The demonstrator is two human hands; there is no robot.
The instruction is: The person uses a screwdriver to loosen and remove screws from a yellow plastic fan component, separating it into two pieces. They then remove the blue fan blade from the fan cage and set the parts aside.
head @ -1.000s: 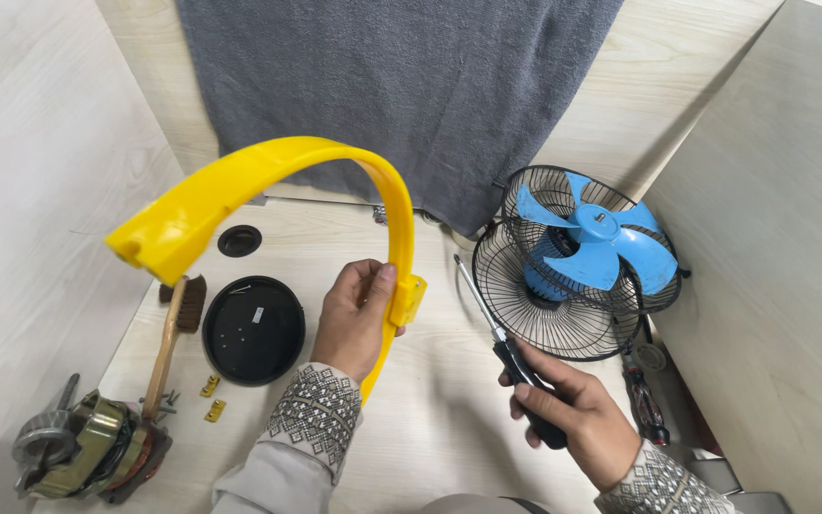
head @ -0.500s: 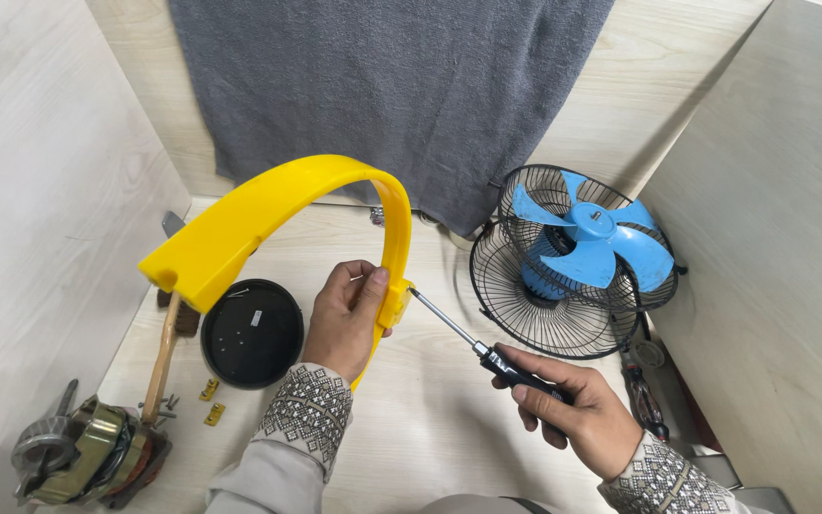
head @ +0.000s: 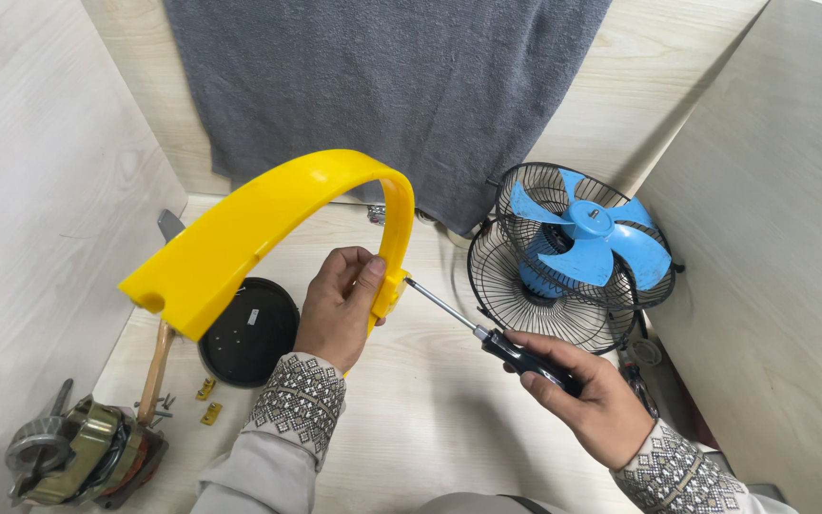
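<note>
Head view. The left hand [head: 340, 309] is gripping the lower end of a yellow curved plastic bracket [head: 268, 224], fingers wrapped around it and thumb pressing along its edge. The bracket is arching up and over to the left, raised above the pale wooden worktop [head: 430, 419]; its wide hollow end is hanging over the left part of the surface.

The right hand [head: 587, 395] is closed around the black handle of a screwdriver [head: 487, 335]. The metal shaft is pointing up and to the left, and its tip is meeting the small yellow lug at the bracket's lower end, just beside the left thumb. The two hands are apart, joined only through tool and bracket.

A round black disc [head: 249, 333] is lying flat on the worktop under the bracket, partly hidden by it. A wooden handle [head: 155, 371] is lying just left of the disc, and two small yellow clips [head: 207, 400] are sitting near it. A motor with metal windings [head: 78, 452] is resting in the lower left corner.

A blue fan in a black wire cage [head: 577, 252] is standing to the right, near the right hand, with a second wire guard leaning in front of it. A grey towel [head: 382, 86] is hanging over the back wall.
</note>
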